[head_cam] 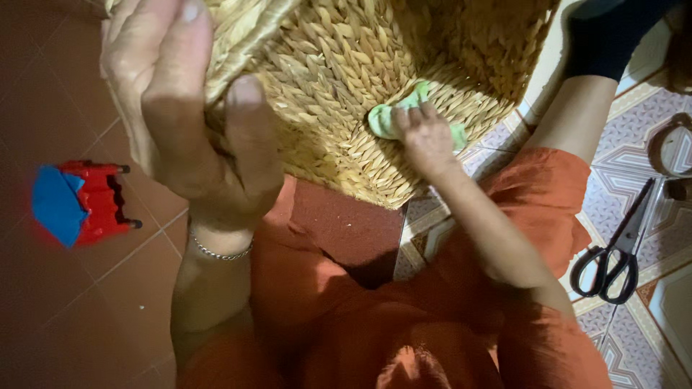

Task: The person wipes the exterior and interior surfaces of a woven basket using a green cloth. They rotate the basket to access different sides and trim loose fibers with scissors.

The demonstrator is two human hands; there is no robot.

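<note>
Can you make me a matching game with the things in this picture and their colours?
Things:
1. woven basket
2. cloth under the right hand
3. scissors on the tiled floor
4. small stool lying on its side

Colours:
A. black handles
B. red and blue
C. straw yellow
D. light green

Pairs: 1-C, 2-D, 3-A, 4-B. The left hand grips the basket's edge.

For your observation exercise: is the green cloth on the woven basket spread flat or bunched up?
Bunched up: the green cloth sits crumpled under the right hand against the woven basket.
</note>
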